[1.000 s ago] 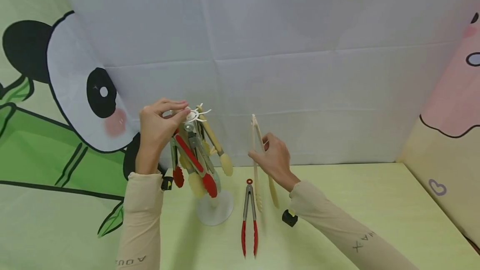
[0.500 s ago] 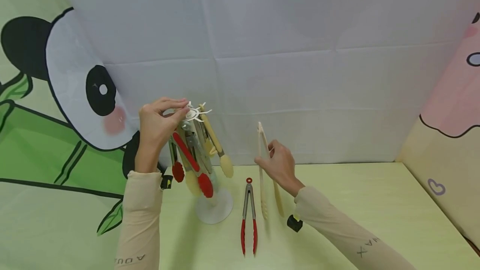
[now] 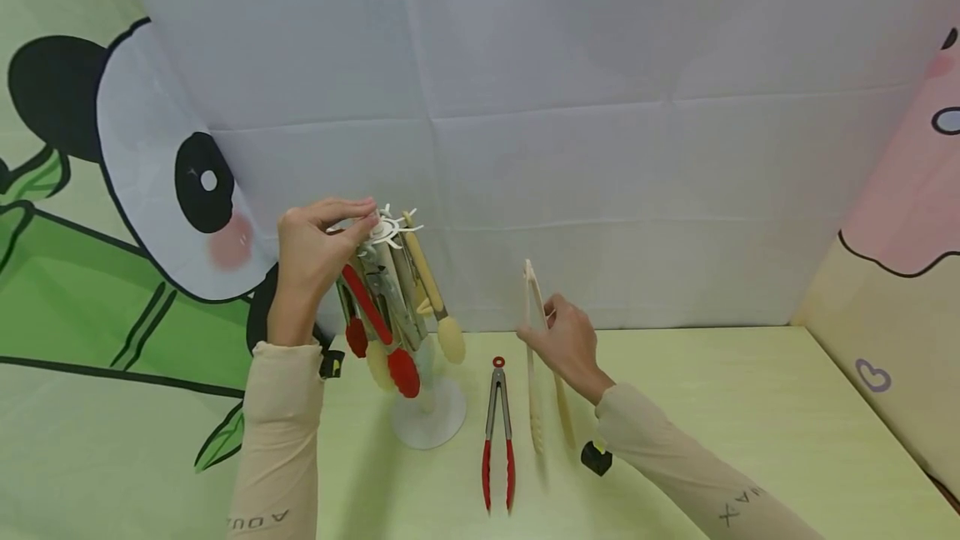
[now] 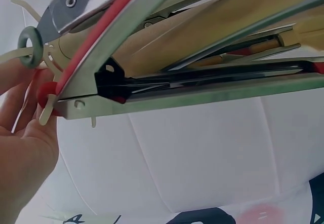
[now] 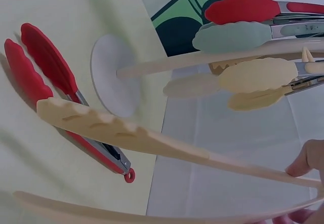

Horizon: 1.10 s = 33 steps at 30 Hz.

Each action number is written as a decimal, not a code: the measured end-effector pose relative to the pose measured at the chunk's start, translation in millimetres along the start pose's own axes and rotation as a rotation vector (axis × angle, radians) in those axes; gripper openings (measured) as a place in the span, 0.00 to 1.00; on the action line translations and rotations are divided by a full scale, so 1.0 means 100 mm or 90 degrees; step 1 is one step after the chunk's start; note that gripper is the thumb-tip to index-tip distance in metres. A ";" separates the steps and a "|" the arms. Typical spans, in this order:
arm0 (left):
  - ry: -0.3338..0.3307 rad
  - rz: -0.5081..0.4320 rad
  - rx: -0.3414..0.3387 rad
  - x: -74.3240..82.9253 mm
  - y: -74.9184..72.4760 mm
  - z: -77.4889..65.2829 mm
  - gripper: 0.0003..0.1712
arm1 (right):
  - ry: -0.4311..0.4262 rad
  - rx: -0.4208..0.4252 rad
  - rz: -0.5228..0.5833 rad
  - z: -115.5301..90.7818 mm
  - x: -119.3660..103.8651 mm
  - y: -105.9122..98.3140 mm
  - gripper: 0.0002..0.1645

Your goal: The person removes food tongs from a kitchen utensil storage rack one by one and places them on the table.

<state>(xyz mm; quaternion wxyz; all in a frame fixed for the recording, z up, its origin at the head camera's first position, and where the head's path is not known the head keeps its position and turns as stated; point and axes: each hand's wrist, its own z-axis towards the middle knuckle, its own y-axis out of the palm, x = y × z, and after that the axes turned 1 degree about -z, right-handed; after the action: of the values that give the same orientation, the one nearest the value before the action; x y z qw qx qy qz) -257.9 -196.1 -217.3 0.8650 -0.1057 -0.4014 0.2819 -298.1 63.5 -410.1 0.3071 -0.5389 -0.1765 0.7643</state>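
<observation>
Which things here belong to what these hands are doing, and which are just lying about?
Likely in the job:
beige tongs, held in the right hand
white stand, left hand at its top
hanging tongs

Apparently just lying about:
red tongs, untouched on the table

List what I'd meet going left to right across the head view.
Printed panda eye, left hand, white stand hung with tongs, red-tipped tongs on the table, beige tongs held in the right hand, pink printed figure.
</observation>
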 end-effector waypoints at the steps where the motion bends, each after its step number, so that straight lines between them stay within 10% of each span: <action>1: -0.002 0.002 -0.001 0.01 0.00 0.00 0.11 | 0.002 0.000 0.001 -0.01 0.01 0.01 0.17; 33: 0.009 0.065 0.033 -0.23 0.04 0.07 0.08 | 0.065 -0.049 -0.008 -0.22 0.26 0.26 0.19</action>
<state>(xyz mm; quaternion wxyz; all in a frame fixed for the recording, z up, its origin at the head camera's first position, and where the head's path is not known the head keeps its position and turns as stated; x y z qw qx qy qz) -276.5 -205.8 -229.3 0.8547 -0.1056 -0.3820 0.3352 -290.6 60.2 -452.2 0.2992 -0.5879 -0.1933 0.7263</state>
